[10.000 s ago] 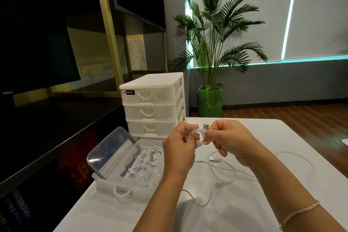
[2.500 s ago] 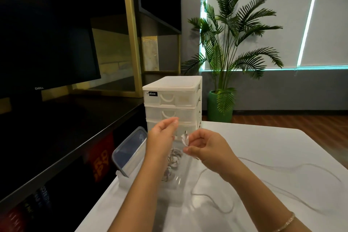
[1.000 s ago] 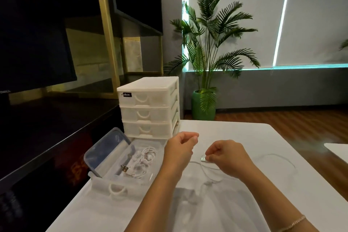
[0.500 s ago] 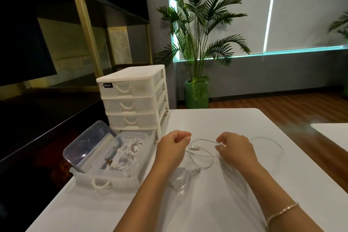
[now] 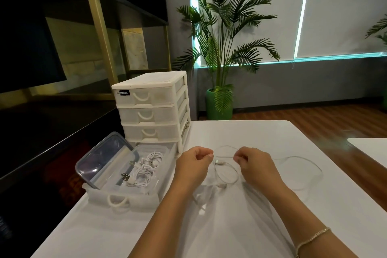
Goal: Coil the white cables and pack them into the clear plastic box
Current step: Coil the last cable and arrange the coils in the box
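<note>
Two hands, left hand (image 5: 193, 163) and right hand (image 5: 254, 163), pinch a loose white cable (image 5: 227, 170) over the desk (image 5: 240, 226). Coiled cables (image 5: 144, 170) fill the clear box (image 5: 134, 196).

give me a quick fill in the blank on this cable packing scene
1. The coiled cables lie inside the clear ____.
2. The drawer unit has ____ drawers.
3. The palm stands in a ____ pot.
4. The bracelet is on the ____ wrist.

Missing words: box; three; green; right
</note>
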Demonstrator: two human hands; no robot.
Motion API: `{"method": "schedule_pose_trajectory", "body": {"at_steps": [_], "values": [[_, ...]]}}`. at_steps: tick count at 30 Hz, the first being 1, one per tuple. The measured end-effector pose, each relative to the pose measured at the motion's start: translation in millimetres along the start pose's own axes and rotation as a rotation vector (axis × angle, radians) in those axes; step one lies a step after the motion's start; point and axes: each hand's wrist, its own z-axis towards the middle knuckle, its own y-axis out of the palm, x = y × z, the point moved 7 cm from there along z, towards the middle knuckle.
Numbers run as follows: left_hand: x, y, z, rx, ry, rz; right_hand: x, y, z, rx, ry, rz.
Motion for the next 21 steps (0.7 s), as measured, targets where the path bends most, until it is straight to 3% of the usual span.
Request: {"method": "schedule_pose_trajectory", "body": {"at_steps": [6,12,19,21], "values": [[-5.7,6.1,-1.8,-0.075,-0.069,0.063,-2.8,-12.5,-2.0,0.157,-0.017,0.095],[-8.5,18.1,-9.9,-0.285,-0.098,0.334,-2.6,-21.1,-3.8,0.267,0.005,0.152],[-11.4,16.3,-8.4,-0.297,-0.083,0.328,6.7,-23.8,-2.7,0.314,0.045,0.151],[-7.7,12.2,-5.6,-0.226,-0.036,0.293,8.7,-22.0,-2.5,0.305,0.052,0.124]]}}
